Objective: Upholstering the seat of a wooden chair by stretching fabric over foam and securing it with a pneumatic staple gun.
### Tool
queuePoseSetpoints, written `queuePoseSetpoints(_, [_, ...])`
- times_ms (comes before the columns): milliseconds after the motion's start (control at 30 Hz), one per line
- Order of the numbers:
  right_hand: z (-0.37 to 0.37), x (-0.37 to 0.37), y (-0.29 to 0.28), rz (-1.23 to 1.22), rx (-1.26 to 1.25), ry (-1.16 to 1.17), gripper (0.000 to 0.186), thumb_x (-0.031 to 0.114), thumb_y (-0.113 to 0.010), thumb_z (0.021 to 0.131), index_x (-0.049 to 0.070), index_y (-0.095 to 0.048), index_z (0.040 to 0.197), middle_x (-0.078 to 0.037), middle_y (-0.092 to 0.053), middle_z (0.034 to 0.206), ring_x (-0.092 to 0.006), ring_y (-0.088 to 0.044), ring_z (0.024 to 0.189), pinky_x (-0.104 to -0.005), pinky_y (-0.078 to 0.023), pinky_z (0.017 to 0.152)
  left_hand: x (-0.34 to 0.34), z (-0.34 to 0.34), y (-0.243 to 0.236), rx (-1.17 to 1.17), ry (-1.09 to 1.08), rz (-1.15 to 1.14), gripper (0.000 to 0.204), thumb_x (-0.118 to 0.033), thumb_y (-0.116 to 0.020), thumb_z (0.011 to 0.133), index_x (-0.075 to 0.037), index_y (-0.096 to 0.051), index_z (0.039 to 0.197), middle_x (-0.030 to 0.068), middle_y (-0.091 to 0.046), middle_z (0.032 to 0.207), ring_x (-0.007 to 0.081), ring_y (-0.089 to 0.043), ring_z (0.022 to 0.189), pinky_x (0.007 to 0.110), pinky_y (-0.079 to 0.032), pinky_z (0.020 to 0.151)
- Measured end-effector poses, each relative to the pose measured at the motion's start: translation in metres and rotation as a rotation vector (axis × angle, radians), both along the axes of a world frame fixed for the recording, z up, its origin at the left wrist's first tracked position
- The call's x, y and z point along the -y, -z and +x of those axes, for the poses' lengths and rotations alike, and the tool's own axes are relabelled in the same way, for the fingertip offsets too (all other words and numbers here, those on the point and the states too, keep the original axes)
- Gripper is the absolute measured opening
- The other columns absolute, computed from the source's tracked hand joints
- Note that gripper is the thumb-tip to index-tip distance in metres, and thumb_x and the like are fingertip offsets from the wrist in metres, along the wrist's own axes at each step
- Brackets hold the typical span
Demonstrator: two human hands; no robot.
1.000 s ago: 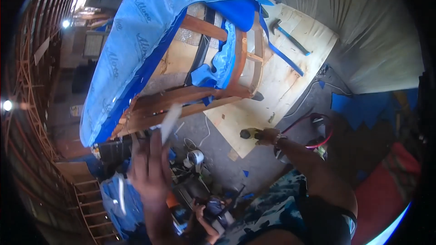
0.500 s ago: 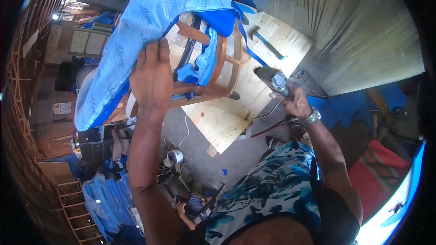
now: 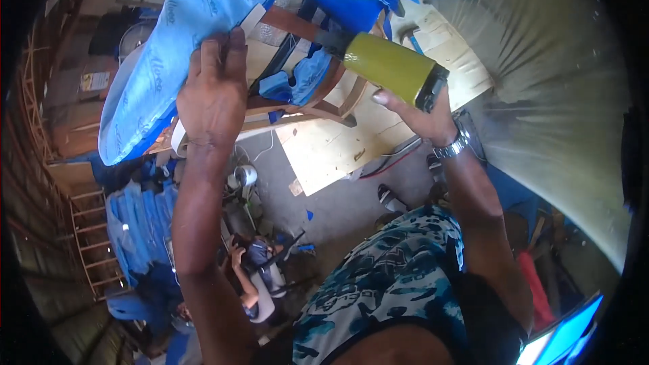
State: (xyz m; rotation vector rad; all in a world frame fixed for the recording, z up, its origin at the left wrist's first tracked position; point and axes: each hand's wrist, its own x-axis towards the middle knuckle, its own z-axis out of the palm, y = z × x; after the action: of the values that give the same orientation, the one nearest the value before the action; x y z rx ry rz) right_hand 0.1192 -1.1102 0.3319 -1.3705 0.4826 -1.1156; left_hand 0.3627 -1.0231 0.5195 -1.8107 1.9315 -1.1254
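My left hand [image 3: 211, 94] is closed on a white strip [image 3: 254, 17] at the edge of light blue printed fabric [image 3: 149, 81], which drapes over a wooden furniture frame [image 3: 291, 23] with darker blue material inside. My right hand [image 3: 433, 119] grips a yellow-green staple gun [image 3: 389, 64]; its dark nose points toward the frame near my left fingers. The frame stands on a pale plywood board [image 3: 318, 169]. My left fingertips are partly hidden against the fabric.
A hammer [image 3: 414, 43] lies on the board. A translucent plastic sheet [image 3: 541, 61] hangs at right. Below are cables, a white roll [image 3: 245, 176], a co-worker [image 3: 253, 274] in the lower middle, piled blue material [image 3: 135, 223] and ladder-like slats [image 3: 91, 243] at left.
My left hand has moved up with the white strip to the fabric edge. My right hand has raised the staple gun from low over the board toward the frame. The view has shifted.
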Motion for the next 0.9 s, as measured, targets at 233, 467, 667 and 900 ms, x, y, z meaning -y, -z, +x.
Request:
queuePoseSetpoints(233, [0.027, 0.032, 0.019, -0.041, 0.069, -0.083, 0.045, 0.012, -0.09, 0.083, -0.001, -0.071, 0.121, -0.011, -0.078, 0.112, -0.016, -0.074, 0.099, -0.032, -0.06, 0.086, 0.0, -0.003, 0.007, -0.112, -0.057, 0.008, 0.041, -0.011, -0.07, 0.092, -0.013, -0.066, 0.133, 0.0084, -0.067, 0.115, 0.0286, -0.068, 0.101, 0.041, -0.061, 0.078])
queuePoseSetpoints(467, [0.011, -0.015, 0.043, 0.424, -0.373, -0.275, 0.034, 0.012, -0.081, 0.087, -0.001, -0.071, 0.117, -0.003, -0.072, 0.088, -0.0109, -0.066, 0.077, -0.0292, -0.052, 0.066, -0.11, -0.038, 0.054, -1.255, -0.524, -0.208, 0.028, -0.018, -0.075, 0.097, -0.001, -0.067, 0.118, 0.0149, -0.071, 0.087, 0.018, -0.07, 0.078, 0.034, -0.056, 0.071])
queuePoseSetpoints(667, [0.019, -0.062, 0.026, 0.439, -0.173, -0.35, 0.025, 0.011, -0.079, 0.092, 0.0, -0.07, 0.112, -0.001, -0.07, 0.082, -0.0078, -0.061, 0.065, -0.0247, -0.047, 0.055, -0.203, -0.057, 0.103, -1.845, -0.262, -1.001, 0.01, -0.004, -0.075, 0.096, 0.0, -0.073, 0.105, 0.0061, -0.077, 0.098, 0.0145, -0.071, 0.087, 0.031, -0.058, 0.078])
queuePoseSetpoints(900, [0.038, -0.091, -0.019, 0.27, -0.199, -0.431, 0.041, 0.007, -0.083, 0.088, -0.002, -0.066, 0.123, -0.005, -0.073, 0.096, -0.0116, -0.067, 0.079, -0.0291, -0.055, 0.068, -0.256, -0.038, 0.049, -1.903, -0.108, -0.717, 0.012, -0.002, -0.075, 0.096, 0.0, -0.073, 0.108, 0.0069, -0.077, 0.098, 0.0105, -0.07, 0.081, 0.027, -0.057, 0.069])
